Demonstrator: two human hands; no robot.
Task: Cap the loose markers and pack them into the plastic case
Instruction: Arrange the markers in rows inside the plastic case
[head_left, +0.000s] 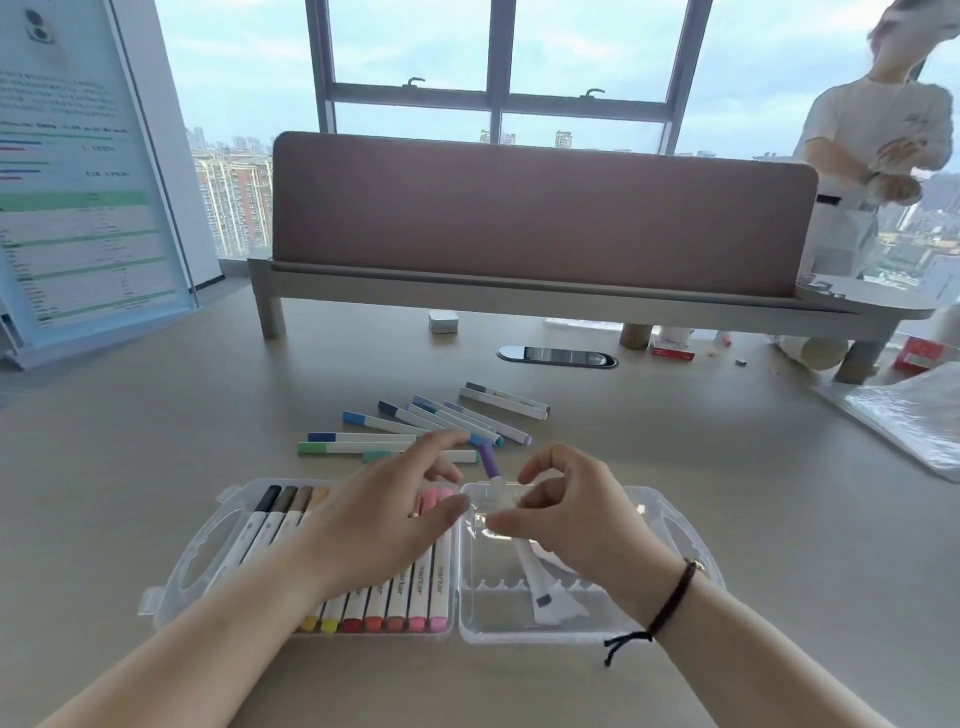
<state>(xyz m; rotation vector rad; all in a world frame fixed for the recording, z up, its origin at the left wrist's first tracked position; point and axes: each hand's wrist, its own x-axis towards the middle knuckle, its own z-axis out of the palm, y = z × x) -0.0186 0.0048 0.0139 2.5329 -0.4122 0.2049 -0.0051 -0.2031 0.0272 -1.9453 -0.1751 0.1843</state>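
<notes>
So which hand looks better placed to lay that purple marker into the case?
Probably the right hand: it already holds the purple marker above the case's bare half. The left hand hovers open above the filled row.

Arms: we see both bare to the frame's lower edge, no sleeves in view.
Left hand (384, 514): we find nothing worn on it.
Right hand (576, 512): no rings visible.
Right wrist: a thin dark braided bracelet (675, 597) (its loose knotted ends dangle below).
</notes>
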